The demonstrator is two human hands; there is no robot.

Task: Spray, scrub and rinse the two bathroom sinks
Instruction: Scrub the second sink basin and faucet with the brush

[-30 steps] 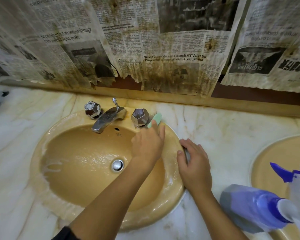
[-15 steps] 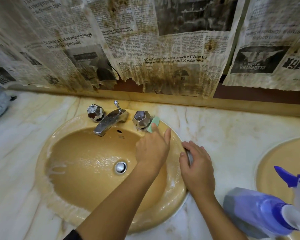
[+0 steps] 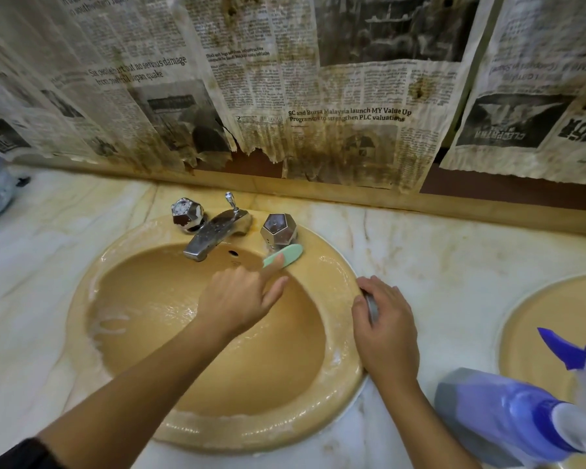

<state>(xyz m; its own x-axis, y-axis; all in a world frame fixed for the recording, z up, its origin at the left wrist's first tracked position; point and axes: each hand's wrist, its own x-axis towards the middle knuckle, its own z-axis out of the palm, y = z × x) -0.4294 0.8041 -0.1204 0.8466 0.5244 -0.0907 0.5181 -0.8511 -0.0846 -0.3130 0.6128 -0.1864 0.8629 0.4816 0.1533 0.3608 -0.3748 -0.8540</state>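
Tan sink, mint-green scrubber, veined cream marble counter, purple bottle

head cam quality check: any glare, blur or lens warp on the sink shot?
Head view: wide-angle warp bows the countertop edge; wet glare streaks on the sink basin and chrome faucet; the spray bottle at bottom right is close and soft; the left hand and green sponge are sharp.

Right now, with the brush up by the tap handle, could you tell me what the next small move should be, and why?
Probably draw the green brush rightward along the sink rim from the right tap handle. The left hand holds it there, and suds already coat the rim, while the right hand braces at the edge.
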